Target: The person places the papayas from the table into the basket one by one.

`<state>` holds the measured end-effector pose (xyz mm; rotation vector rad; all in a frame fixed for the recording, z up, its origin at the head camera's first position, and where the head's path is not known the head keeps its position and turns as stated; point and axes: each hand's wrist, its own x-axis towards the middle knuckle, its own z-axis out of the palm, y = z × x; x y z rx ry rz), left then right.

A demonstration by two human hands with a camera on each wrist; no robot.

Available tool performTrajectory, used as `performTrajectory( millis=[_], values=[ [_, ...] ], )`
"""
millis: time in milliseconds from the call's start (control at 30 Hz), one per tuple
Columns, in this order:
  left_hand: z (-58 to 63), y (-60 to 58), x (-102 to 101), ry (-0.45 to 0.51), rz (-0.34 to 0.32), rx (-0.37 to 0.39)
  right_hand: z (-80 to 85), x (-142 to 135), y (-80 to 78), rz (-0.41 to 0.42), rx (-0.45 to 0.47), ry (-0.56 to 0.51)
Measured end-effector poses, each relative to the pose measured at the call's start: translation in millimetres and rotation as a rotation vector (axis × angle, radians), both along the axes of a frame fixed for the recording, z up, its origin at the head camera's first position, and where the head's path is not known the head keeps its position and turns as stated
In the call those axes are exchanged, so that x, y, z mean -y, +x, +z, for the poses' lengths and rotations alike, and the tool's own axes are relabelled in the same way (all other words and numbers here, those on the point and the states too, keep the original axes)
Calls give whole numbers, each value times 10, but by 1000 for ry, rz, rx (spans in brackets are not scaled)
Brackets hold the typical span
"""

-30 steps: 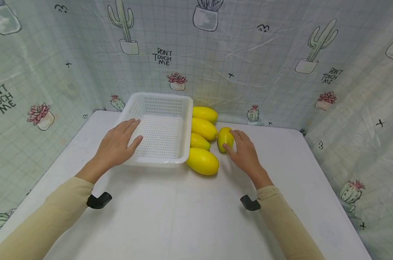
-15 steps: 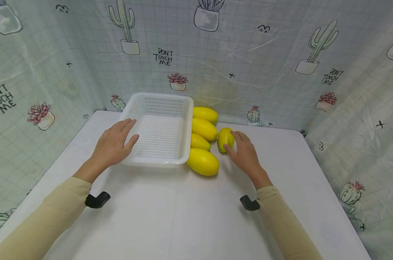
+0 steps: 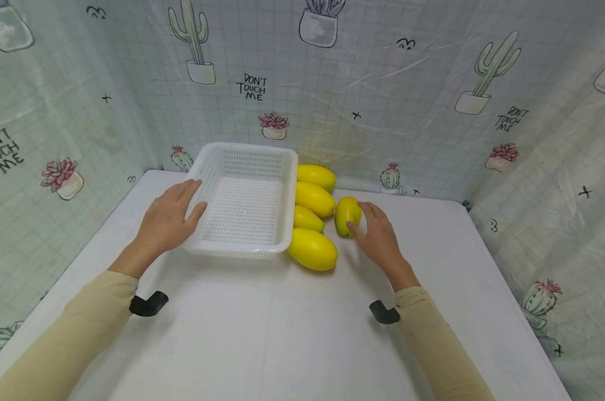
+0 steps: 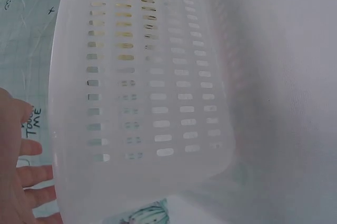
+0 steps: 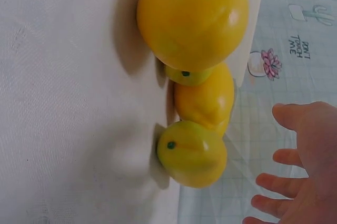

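A white perforated plastic basket (image 3: 239, 248) stands on the table with nothing in it. My left hand (image 3: 167, 218) is held over its left rim, fingers spread and holding nothing; the left wrist view shows the fingers beside the basket wall (image 4: 142, 176). Right of the basket, a small yellow-green mango-like fruit (image 3: 347, 216) lies apart from the others. My right hand (image 3: 378, 231) is beside it, thumb and fingers relaxed. In the right wrist view, a gap shows between that hand (image 5: 310, 166) and the small fruit (image 5: 192, 154), whose dark stem spot faces the camera.
Several yellow fruits lie in a row along the basket's right side, the nearest a large one (image 3: 313, 249). A curtain printed with cacti (image 3: 362, 72) hangs close behind and on both sides of the white table (image 3: 282, 340). Black wrist mounts (image 3: 149, 304) hang beneath both forearms.
My left hand has drifted left, from over the basket's inside to its left rim. The right hand, the basket and the fruits stay almost where they were.
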<state>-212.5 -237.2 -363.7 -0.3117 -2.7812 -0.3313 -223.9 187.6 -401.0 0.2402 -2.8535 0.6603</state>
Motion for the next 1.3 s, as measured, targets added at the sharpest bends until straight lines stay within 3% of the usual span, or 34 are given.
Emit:
performTrajectory(
  millis=[567,1300],
  values=[
    [-54,-68,66,6,27,13,-59,-36,-29,-3,19,-10],
    [-65,-129,242,35,68,98,-102,-17,-97,-4,60,-39]
  ],
)
